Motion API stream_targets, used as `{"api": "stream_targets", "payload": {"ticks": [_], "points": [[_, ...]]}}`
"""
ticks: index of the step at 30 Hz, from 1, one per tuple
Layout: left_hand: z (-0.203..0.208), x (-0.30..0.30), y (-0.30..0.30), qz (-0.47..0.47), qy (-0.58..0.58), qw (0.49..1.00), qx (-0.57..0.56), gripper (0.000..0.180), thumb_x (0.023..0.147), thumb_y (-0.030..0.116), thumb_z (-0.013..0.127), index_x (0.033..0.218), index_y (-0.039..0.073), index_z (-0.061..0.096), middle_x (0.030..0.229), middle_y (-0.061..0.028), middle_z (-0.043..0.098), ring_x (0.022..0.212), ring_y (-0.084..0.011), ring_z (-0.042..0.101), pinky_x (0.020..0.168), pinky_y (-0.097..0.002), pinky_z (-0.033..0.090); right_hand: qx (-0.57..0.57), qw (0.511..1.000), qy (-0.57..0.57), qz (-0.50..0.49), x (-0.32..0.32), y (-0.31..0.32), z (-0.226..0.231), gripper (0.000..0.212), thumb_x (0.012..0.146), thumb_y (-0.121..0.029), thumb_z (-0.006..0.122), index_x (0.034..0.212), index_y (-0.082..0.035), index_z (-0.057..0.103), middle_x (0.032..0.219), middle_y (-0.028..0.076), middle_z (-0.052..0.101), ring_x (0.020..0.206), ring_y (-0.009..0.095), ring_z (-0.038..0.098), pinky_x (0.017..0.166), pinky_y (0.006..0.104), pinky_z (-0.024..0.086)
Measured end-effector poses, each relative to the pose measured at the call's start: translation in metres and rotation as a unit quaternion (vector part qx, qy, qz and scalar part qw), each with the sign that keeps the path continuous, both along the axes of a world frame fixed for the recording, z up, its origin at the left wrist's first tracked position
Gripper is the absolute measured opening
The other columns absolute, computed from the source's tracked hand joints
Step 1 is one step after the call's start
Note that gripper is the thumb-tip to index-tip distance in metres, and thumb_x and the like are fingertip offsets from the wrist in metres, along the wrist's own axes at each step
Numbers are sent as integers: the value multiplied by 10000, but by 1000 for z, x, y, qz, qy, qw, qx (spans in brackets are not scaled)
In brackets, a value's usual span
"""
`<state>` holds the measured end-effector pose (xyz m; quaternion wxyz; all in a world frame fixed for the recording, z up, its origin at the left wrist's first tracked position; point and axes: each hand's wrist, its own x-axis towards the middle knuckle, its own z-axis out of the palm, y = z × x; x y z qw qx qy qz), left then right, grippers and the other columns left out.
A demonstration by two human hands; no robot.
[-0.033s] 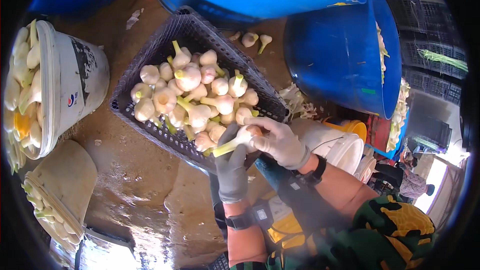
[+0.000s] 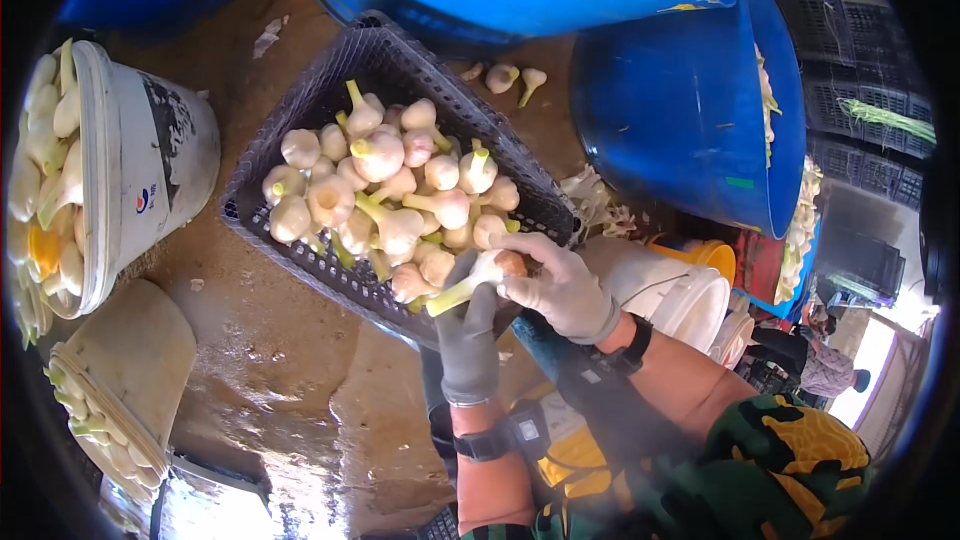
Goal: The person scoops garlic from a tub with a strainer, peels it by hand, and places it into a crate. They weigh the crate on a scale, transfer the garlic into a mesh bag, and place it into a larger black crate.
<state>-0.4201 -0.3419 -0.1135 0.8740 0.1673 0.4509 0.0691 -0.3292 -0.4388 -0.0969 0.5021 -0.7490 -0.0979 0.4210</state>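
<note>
Both my hands wear pale grey gloves and meet at the near right corner of a dark plastic crate (image 2: 300,262). My left hand (image 2: 468,345) is closed around a garlic bulb (image 2: 487,272) whose pale green cut stem points to the left. From the right, my right hand (image 2: 565,292) grips the same bulb near its brownish root end, fingers and thumb bent over it. Just beyond my fingers, a heap of garlic bulbs (image 2: 378,157) with short stems fills much of the crate. My left palm is partly hidden.
White buckets (image 2: 165,155) of garlic stand at left, one tilted (image 2: 140,350). Large blue tubs (image 2: 670,110) line the far side and right. Loose bulbs (image 2: 502,78) and peelings (image 2: 595,202) lie on the wet floor. Another white bucket (image 2: 690,305) is beside my right forearm. A person (image 2: 830,368) is far right.
</note>
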Motion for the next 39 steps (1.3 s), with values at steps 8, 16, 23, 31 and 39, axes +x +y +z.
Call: {"api": "stream_targets", "payload": {"ticks": [8, 16, 23, 31, 39], "points": [[-25, -15, -23, 10, -2, 1000, -18, 349, 935, 107, 495, 1243, -54, 488, 1113, -89, 587, 951, -149, 610, 761, -284, 540, 8, 972, -222, -76, -34, 12, -32, 258, 838, -78, 626, 1082, -15, 572, 1059, 106, 528, 925, 175, 534, 802, 294, 450], [-28, -19, -15, 90, -96, 989, -68, 411, 945, 123, 471, 1306, -68, 425, 1176, -112, 557, 1003, -196, 605, 846, -324, 528, 53, 961, 78, -260, -23, 8, -45, 302, 940, -324, 549, 978, -34, 622, 897, 22, 651, 796, 93, 581, 723, 235, 477], [-34, -26, -1, 65, -4, 997, -35, 437, 876, 82, 500, 1284, -64, 437, 1202, -159, 546, 1010, -238, 594, 862, -333, 506, -383, 849, -336, 142, 93, -77, -30, 361, 934, -310, 481, 1062, 7, 596, 920, 178, 643, 820, 321, 628, 770, 396, 499], [-65, -41, -6, -154, 218, 918, 294, 614, 799, 134, 619, 1324, -80, 383, 1329, -237, 428, 1252, -330, 390, 1049, -390, 312, -81, 930, -298, 200, 65, 76, -67, 595, 800, -238, 703, 1299, -33, 452, 1144, 176, 552, 968, 287, 601, 838, 379, 487], [-62, -39, 37, -14, 189, 946, 262, 604, 865, 79, 562, 1378, -85, 289, 1366, -214, 399, 1249, -276, 413, 1021, -352, 354, -98, 905, -392, 134, 108, 193, -116, 231, 859, -229, 588, 995, -43, 592, 918, 169, 605, 787, 331, 608, 717, 402, 490]]}}
